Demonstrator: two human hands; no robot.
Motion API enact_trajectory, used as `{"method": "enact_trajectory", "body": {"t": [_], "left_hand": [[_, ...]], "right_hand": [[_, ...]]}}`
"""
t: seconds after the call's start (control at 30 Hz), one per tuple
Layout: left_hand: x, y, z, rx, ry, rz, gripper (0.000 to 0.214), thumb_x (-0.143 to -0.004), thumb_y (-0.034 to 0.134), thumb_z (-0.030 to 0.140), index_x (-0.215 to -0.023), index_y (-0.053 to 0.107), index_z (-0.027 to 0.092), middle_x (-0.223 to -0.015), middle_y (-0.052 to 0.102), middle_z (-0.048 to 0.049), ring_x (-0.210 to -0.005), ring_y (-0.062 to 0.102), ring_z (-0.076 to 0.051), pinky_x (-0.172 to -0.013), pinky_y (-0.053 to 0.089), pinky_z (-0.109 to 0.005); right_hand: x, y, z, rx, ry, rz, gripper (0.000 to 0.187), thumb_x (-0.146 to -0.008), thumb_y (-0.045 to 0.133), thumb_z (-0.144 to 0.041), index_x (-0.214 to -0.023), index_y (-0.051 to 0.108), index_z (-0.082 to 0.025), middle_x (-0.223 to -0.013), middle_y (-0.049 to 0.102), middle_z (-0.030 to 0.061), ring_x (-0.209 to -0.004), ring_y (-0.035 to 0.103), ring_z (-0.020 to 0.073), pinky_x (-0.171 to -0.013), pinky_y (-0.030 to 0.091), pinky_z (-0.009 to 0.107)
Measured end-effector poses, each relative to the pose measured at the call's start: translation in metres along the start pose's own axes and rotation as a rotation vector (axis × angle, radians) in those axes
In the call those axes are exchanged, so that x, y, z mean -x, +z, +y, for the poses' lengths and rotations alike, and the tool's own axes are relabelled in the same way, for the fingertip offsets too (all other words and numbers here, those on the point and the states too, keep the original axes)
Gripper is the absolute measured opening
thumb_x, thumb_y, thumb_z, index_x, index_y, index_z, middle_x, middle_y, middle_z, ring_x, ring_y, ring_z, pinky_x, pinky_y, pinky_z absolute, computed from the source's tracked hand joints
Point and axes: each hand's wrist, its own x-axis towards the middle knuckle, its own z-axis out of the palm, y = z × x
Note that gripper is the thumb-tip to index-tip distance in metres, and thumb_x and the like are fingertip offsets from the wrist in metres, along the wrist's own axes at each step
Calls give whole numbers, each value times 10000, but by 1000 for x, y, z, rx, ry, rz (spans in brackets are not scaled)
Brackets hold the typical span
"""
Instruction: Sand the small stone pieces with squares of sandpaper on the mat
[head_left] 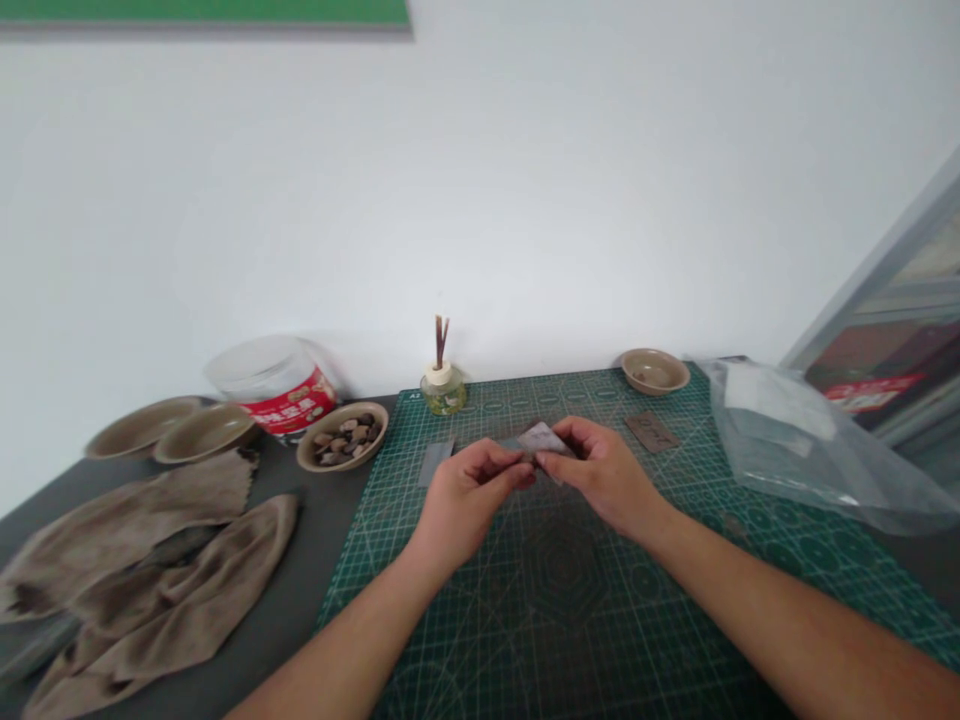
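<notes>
Over the green cutting mat (570,600) my two hands meet. My left hand (469,495) is closed, its fingertips pinching a small dark thing I cannot make out. My right hand (604,470) is closed on a small grey piece of sandpaper or stone (541,437), held against the left fingertips. A grey strip (435,462) lies on the mat just left of my hands, and a brown rectangular piece (651,431) lies to the right.
A bowl of pebbles (343,436), two empty bowls (172,430), a red-labelled plastic tub (274,385) and brown cloths (142,560) sit at left. A reed diffuser bottle (442,385) and another bowl (655,371) stand at the back. A clear plastic bag (802,445) lies right.
</notes>
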Motion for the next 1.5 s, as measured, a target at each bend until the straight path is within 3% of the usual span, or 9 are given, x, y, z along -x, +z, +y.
{"method": "enact_trajectory", "body": {"t": [0.17, 0.33, 0.5, 0.7, 0.87, 1.03, 1.17, 1.33, 1.5], "left_hand": [[2, 2, 1, -32, 56, -52, 74, -783, 729, 208, -852, 723, 180, -943, 754, -51, -880, 697, -184, -808, 544, -295], [2, 2, 2, -57, 54, 31, 68, -789, 724, 241, -787, 694, 180, -883, 745, -42, -819, 691, -180, -747, 553, -293], [2, 1, 0, -44, 81, -65, 30, -794, 720, 205, -789, 698, 185, -990, 745, -54, -914, 693, -192, -828, 538, -305], [6, 9, 4, 31, 7, 60, 69, -781, 733, 226, -783, 684, 178, -860, 737, -36, -817, 683, -173, -759, 542, -286], [6, 11, 1, 13, 36, -11, 72, -777, 727, 218, -760, 675, 172, -963, 738, -66, -886, 680, -195, -792, 541, -303], [6, 11, -2, 39, 25, 23, 80, -793, 716, 232, -780, 659, 177, -890, 729, -54, -821, 673, -179, -751, 534, -292], [6, 11, -1, -7, 54, -52, 69, -791, 714, 226, -781, 670, 174, -945, 730, -63, -864, 676, -190, -775, 534, -298], [6, 8, -1, -11, 44, 22, 88, -796, 720, 237, -809, 658, 177, -855, 713, -36, -802, 664, -170, -725, 529, -275], [6, 10, 2, 26, 27, -80, 86, -805, 718, 225, -839, 656, 176, -902, 727, -47, -844, 683, -173, -766, 534, -285]], "right_hand": [[1, 2, 0, -31, 23, 63, 112, -800, 684, -292, -840, 651, -192, -733, 625, -11, -685, 545, 149, -646, 412, 273], [1, 2, 3, -112, 47, -3, 145, -784, 703, -309, -860, 656, -194, -759, 642, -2, -704, 557, 158, -655, 419, 276], [0, 4, 5, -137, 40, 44, 148, -795, 701, -314, -875, 666, -194, -769, 642, -2, -719, 555, 157, -668, 419, 278], [-2, -2, 2, -218, 58, -61, 142, -761, 729, -282, -831, 650, -187, -777, 651, -8, -717, 557, 146, -674, 418, 270], [-2, -1, 1, -220, 63, -14, 149, -780, 713, -301, -863, 662, -189, -814, 672, 5, -753, 581, 159, -707, 436, 283], [-2, -3, 2, -217, 68, -72, 144, -757, 735, -283, -837, 662, -188, -796, 662, -1, -741, 574, 153, -697, 436, 277], [-3, -3, 3, -190, 77, -13, 168, -778, 713, -320, -874, 665, -190, -805, 667, 7, -729, 574, 158, -674, 436, 280], [-2, -2, 2, -207, 54, -67, 166, -757, 734, -305, -852, 659, -191, -808, 675, 2, -742, 589, 159, -692, 445, 282], [-8, 0, 12, -160, 65, 165, 190, -775, 720, -335, -882, 679, -183, -819, 690, 28, -746, 605, 178, -702, 452, 297]]}}
